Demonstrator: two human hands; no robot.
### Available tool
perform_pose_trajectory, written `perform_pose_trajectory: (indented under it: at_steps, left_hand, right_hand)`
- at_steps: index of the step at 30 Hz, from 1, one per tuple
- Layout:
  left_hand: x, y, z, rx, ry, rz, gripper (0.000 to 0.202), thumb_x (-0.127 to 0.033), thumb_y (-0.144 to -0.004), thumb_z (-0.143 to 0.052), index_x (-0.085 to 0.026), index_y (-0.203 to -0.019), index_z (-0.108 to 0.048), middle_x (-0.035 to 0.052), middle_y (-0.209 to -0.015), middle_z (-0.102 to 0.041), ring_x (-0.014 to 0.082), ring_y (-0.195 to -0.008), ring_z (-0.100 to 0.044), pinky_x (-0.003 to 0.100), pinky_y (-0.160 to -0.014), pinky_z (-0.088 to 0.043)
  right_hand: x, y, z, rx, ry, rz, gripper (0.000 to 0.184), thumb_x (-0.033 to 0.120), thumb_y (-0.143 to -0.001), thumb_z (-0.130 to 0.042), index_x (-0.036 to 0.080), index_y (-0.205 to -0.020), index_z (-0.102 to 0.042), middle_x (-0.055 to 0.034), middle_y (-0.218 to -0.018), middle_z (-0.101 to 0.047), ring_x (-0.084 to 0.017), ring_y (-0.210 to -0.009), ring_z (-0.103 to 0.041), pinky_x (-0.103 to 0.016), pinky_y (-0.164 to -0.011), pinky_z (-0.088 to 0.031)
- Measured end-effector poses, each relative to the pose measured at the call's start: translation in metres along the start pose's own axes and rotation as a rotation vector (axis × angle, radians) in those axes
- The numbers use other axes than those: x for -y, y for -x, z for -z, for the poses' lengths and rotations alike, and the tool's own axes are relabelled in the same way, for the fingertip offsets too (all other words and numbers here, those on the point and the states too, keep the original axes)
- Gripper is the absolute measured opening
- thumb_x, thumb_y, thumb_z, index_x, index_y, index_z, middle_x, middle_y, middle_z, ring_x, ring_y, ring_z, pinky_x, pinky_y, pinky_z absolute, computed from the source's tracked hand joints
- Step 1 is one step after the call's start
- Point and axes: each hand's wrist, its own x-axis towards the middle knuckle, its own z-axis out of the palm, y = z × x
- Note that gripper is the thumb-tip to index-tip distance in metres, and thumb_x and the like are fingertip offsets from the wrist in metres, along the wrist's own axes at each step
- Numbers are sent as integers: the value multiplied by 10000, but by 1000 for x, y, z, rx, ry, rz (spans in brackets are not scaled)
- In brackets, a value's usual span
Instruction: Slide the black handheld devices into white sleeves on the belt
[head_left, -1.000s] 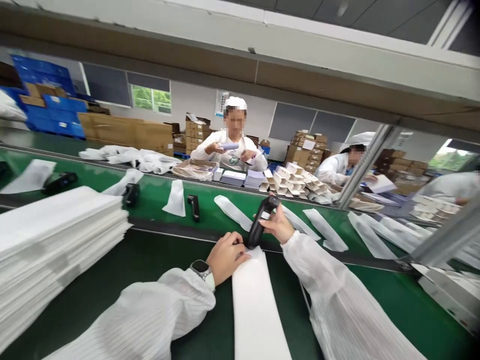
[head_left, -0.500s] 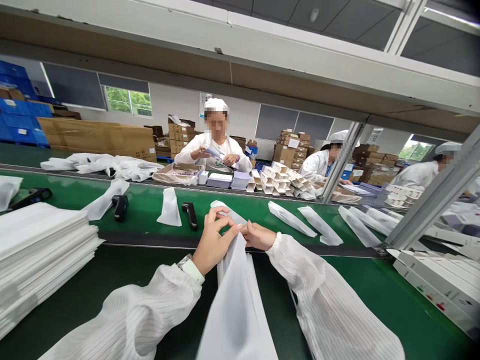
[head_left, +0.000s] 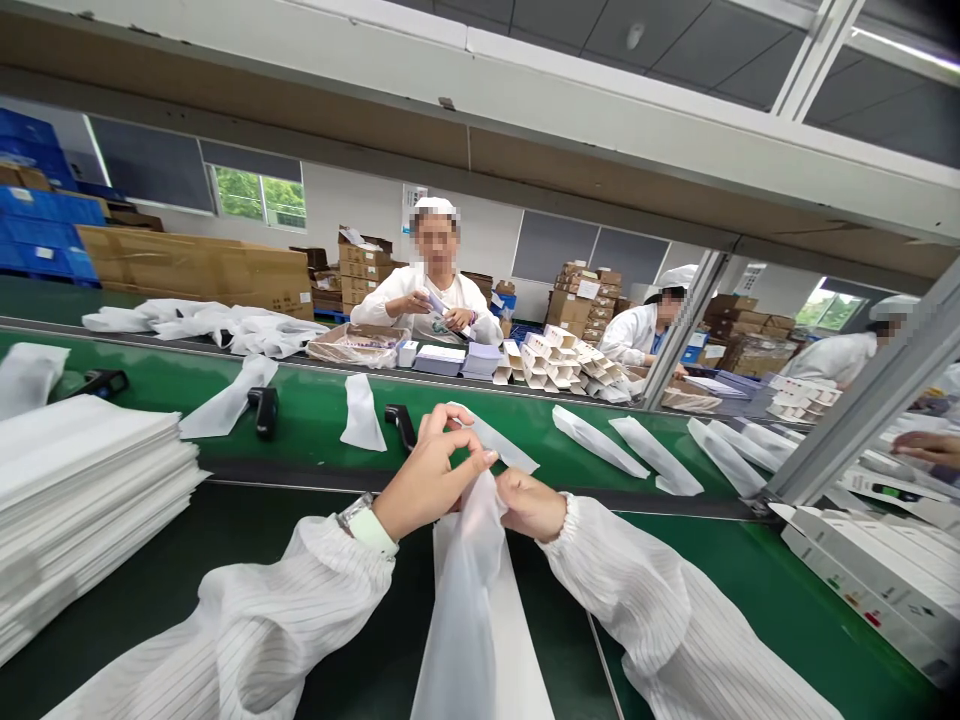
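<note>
A translucent white plastic bag [head_left: 466, 590] runs from the bottom of the view up to my hands, its far end bunched to a narrow tip. My left hand [head_left: 435, 470] pinches that tip between thumb and index finger, the other fingers curled. On the other side, my right hand [head_left: 531, 502] is closed on the bag's right edge, its fingertips partly hidden. Beneath the bag lies a white flat-topped piece [head_left: 517, 640], perhaps a stack or a box. Just beyond my hands, another bag [head_left: 499, 440] rests on the green belt [head_left: 300, 430].
Several bagged pieces [head_left: 600, 442] and black handheld devices [head_left: 264, 412] lie along the belt. At left stands a tall stack of white sheets [head_left: 82, 500]; at right, white boxes [head_left: 870, 590] beside a metal post [head_left: 862, 400]. Co-workers [head_left: 435, 290] sit across, under an overhead shelf [head_left: 465, 90].
The bag's far end has gone from a spread, peaked shape to a bunched one. My right hand has dropped slightly and curled in. Belt items have shifted right; a co-worker's hand appears at far right.
</note>
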Motion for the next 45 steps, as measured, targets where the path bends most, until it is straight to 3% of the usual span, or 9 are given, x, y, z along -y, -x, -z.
perform_pose_trajectory:
  at_steps: [6,10,15,17,23,30,36,40,45]
  left_hand:
    - [-2,-2,4,-352,76,20,226,-333,-789,-427,-170,-648,-496,15,-898,-397,141,-879,-442,240,-747,-371]
    - [4,-1,-2,-403,160,46,172,-347,-793,-420,-195,-825,-494,22,-972,-420,138,-884,-440,222,-708,-370]
    - [35,12,-26,-269,114,172,229,-345,-802,-364,-204,-974,-420,29,-918,-460,143,-852,-446,251,-729,-372]
    - [49,19,-35,-43,-16,239,208,-362,-759,-413,-182,-836,-485,20,-806,-476,161,-802,-458,275,-714,-371]
    - [69,22,-39,385,-99,341,243,-408,-615,-530,-166,-610,-515,-10,-634,-492,159,-646,-487,222,-512,-344]
    - [72,24,-43,338,-72,333,200,-327,-672,-484,-156,-574,-514,-28,-538,-473,118,-530,-468,200,-461,-312]
    - [64,36,-48,214,-169,217,171,-235,-745,-421,-173,-630,-530,-1,-673,-519,152,-717,-478,240,-640,-354]
    - [63,40,-45,158,-289,51,203,-208,-809,-347,-189,-718,-528,-1,-695,-546,152,-727,-481,278,-736,-358]
    - [62,40,-42,70,-326,-47,137,-213,-785,-411,-202,-729,-535,16,-864,-489,148,-780,-462,296,-770,-362]
  right_hand:
    - [-18,10,-29,-109,-202,44,747,477,-531,-647,346,-1167,-278,-5,-926,-540,-133,-766,-545,-301,-675,-438]
    - [-35,8,-38,-172,-118,4,669,202,-471,-719,247,-1065,-414,8,-802,-554,-132,-688,-538,-281,-651,-439]
    - [0,-3,56,-963,409,208,481,206,-646,-494,181,-1104,-349,-53,-979,-522,-157,-804,-524,-263,-677,-423]
    - [13,1,103,-1216,911,-38,505,225,-679,-431,140,-1156,-287,-91,-1041,-496,-169,-896,-502,-256,-731,-389]
    - [-6,19,163,-1147,1165,-343,399,164,-572,-546,103,-966,-521,-177,-888,-555,-343,-911,-485,-431,-744,-324]
    - [-25,-24,117,-878,1598,-86,391,290,-754,-399,209,-1137,-395,-95,-1057,-469,-223,-1003,-421,-358,-847,-292]
    - [-55,-91,57,-584,1338,-89,497,426,-697,-496,274,-1154,-375,-67,-936,-523,-236,-922,-471,-344,-772,-337]
    - [-65,-110,65,-702,947,-105,574,234,-636,-584,259,-1166,-366,-60,-900,-559,-247,-924,-494,-381,-798,-329]
    - [-45,-77,86,-789,505,31,669,237,-749,-427,219,-1270,-7,-65,-918,-561,-172,-807,-577,-330,-694,-437]
